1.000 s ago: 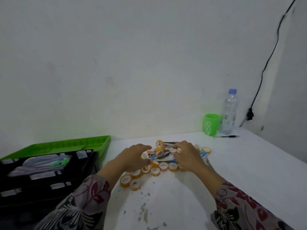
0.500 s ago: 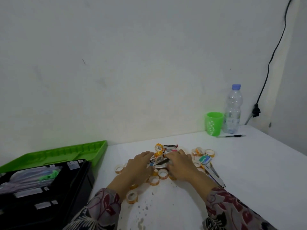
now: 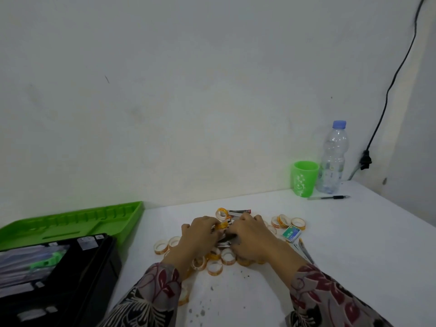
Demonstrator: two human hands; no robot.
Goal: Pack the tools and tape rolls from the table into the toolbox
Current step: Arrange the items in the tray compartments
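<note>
Head-worn camera looks forward, down onto the table (image 3: 349, 246).

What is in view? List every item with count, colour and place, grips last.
tape rolls: a dozen or more, orange and white, clustered mid-table around and under the grips
tools: several, exact count hidden, metallic, in the pile and beside the right wrist
small box: one, green and white, right of the pile
toolbox: one, black, open, at the table's left
tray: one, green, behind the toolbox
cup: one, green, far right by the wall
bottle: one, clear, blue cap, beside the cup
pen: one, black, before the bottle
cable: one, black, right wall
table: one, white
left grip: on the pile
right grip: on the pile
</note>
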